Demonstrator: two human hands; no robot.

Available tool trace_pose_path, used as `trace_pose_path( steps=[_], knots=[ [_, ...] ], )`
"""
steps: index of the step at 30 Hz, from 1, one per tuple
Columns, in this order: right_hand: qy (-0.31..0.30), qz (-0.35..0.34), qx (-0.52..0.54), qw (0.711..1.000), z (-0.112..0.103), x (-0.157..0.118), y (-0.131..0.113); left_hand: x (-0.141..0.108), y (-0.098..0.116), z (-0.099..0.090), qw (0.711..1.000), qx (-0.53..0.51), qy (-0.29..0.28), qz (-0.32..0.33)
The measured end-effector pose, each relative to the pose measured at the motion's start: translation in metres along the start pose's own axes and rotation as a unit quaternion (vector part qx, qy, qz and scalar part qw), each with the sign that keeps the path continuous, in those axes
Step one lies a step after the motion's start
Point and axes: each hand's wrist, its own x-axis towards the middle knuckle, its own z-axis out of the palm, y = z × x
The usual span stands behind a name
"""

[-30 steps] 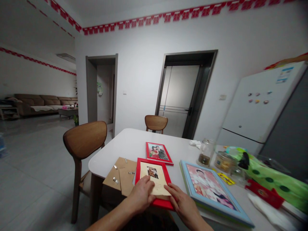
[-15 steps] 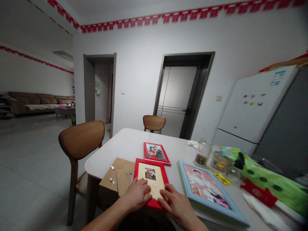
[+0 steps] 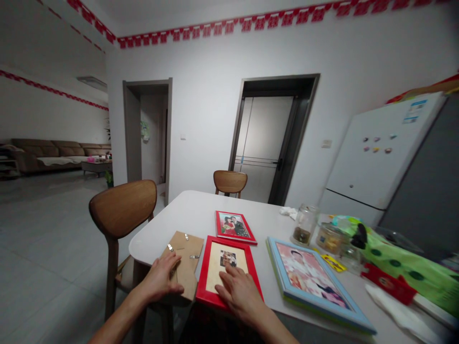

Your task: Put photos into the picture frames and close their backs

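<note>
My left hand [image 3: 162, 278] rests on the brown backing board [image 3: 190, 246] at the table's left edge, thumb and fingers apart. Small metal clips and a flap show on the board. My right hand [image 3: 242, 292] lies over the red picture frame [image 3: 202, 272] with its fingers stretched out across the cream sheet inside. A small photo [image 3: 228, 257] is on that sheet, partly covered by my fingertips. Just beyond lies a second red-framed picture [image 3: 234, 226] of a couple. To the right sits a larger light-blue picture frame [image 3: 311, 282], which seems stacked on something green-edged.
A glass jar [image 3: 304, 227] with dark contents, a tub of yellowish food [image 3: 330, 237], a green bag [image 3: 401, 263] and a white tissue [image 3: 394, 306] crowd the table's right side. Wooden chairs stand at the left [image 3: 124, 208] and far side [image 3: 230, 181].
My left hand has moved left, off the red frame and onto the backing board. My right hand has shifted onto the cream sheet. The board appears turned slightly.
</note>
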Motion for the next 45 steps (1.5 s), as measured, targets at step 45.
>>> trace_pose_path(
  steps=[45],
  knots=[
    [0.098, 0.088, 0.082, 0.988, 0.000, -0.031, 0.030, -0.013, 0.097, 0.045, 0.966, -0.029, 0.036, 0.253]
  ],
)
